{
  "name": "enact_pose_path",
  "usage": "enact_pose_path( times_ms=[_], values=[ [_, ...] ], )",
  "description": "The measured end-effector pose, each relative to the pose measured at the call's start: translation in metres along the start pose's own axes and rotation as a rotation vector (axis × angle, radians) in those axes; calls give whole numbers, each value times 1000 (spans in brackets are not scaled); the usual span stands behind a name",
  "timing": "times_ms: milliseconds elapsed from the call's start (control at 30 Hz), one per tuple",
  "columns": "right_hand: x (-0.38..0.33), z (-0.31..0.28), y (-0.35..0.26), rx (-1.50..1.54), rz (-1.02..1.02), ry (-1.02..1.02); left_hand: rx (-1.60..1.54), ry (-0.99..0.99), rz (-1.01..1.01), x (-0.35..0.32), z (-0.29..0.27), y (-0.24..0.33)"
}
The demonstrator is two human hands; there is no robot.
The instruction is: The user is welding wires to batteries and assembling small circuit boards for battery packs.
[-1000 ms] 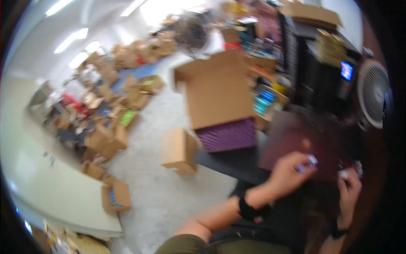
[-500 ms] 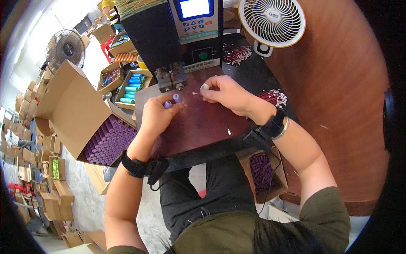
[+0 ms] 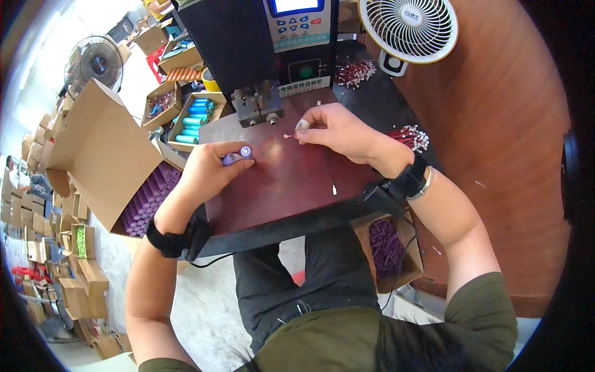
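Looked barely started on this one: left hand point(image 3: 207, 172) gripped a purple cell point(image 3: 237, 155) on the dark red plate point(image 3: 291, 180), right hand point(image 3: 338, 128) pinched a little tab lead point(image 3: 289, 136), both short of the welder's electrodes point(image 3: 259, 108), box of purple cells point(image 3: 145, 201) at left nearly full.

Bare room lies on the dark red-brown work plate point(image 3: 291, 186), in the near half between the two wrists, broken only by a thin pin point(image 3: 333, 185) lying right of centre. At the far edge the black welding machine point(image 3: 248, 43) with its grey metal electrode head point(image 3: 257, 106) walls the way. An open cardboard box of purple cylindrical cells point(image 3: 145, 201) crowds the left edge. On the right a bundle of red wires with white tips point(image 3: 406, 135) lies near, and a white desk fan point(image 3: 409, 28) stands far right.
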State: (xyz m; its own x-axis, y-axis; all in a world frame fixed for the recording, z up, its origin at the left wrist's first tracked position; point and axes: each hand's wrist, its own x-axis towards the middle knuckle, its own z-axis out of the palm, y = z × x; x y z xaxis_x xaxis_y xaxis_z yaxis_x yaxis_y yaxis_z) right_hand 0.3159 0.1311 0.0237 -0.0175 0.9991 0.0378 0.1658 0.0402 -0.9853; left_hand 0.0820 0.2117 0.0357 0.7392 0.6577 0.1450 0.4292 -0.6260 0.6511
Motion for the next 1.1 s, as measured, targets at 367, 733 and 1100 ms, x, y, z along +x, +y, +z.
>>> enact_pose_path(
  times_ms=[367,733,1100],
  values=[
    [3,2,2,-44,-15,-34,-378,176,-306,-42,54,53],
    [12,8,-2,-33,15,-83,59,527,-283,7,66,42],
    [26,19,1,238,45,69,63,618,-234,17,73,33]
  ],
)
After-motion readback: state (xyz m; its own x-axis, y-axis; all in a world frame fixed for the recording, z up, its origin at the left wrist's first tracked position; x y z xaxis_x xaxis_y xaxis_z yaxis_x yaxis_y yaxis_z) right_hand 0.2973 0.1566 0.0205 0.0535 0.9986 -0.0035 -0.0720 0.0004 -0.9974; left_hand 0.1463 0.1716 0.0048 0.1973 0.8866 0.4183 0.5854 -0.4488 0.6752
